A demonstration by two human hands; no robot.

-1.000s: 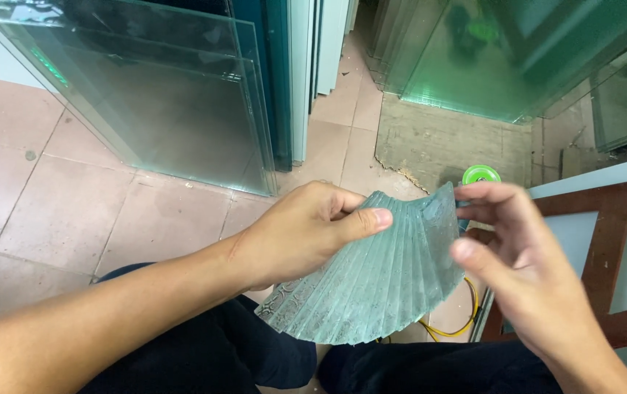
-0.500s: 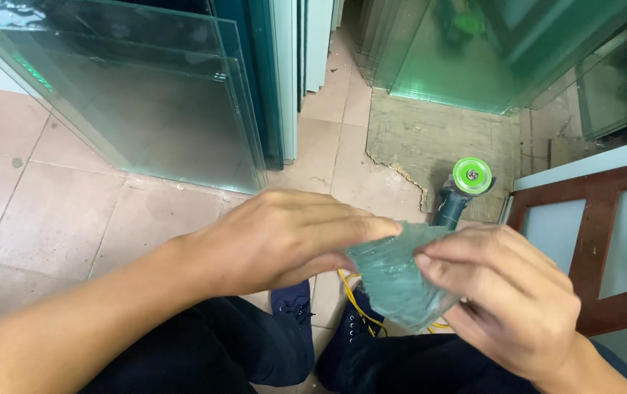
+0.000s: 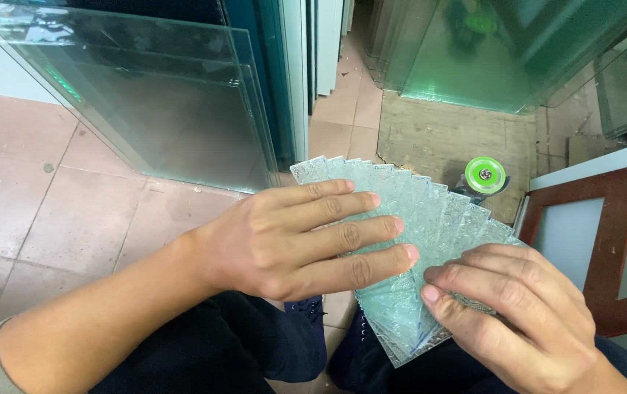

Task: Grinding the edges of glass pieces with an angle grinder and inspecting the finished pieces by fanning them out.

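The left hand [image 3: 284,241] is lying flat, fingers extended, on a fan of patterned glass strips [image 3: 416,211] held over the lap, above the tiled floor [image 3: 72,211]. The right hand [image 3: 518,314] is pinching the fan's lower end, where the strips converge; their long axes are spreading up and away. A loosening pinch is likely to let strips slide out and shatter; the edges could cut.

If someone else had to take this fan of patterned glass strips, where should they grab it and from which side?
Probably at the narrow lower end of the glass strips, where they overlap and converge under the right hand. Come from below on that side and pinch across the flat faces, thumb under, fingers over. The splayed upper ends have separate exposed edges and would likely slide apart; the left hand lies flat there, only steadying them.
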